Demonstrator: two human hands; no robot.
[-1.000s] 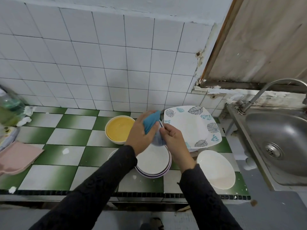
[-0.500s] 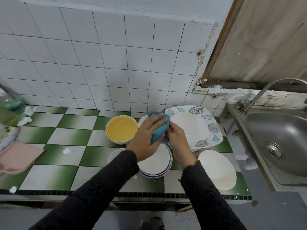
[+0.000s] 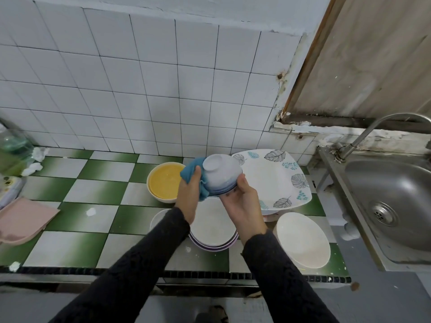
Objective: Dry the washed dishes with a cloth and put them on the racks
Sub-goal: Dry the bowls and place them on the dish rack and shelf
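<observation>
The bowl hides its inside; the sink is cropped.

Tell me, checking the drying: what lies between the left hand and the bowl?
The blue cloth, pressed by the left hand against the bowl; head view.

Glossy ceramic bowl, soft blue cloth (slightly fuzzy) — brushed-metal sink, glazed tile counter.

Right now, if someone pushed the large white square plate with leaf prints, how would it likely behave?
The large white square plate with leaf prints looks rigid and probably breakable. Its near edge seems raised on something underneath, so a push may rock it rather than slide it. Its smooth face is likely slippery if wet.
</observation>
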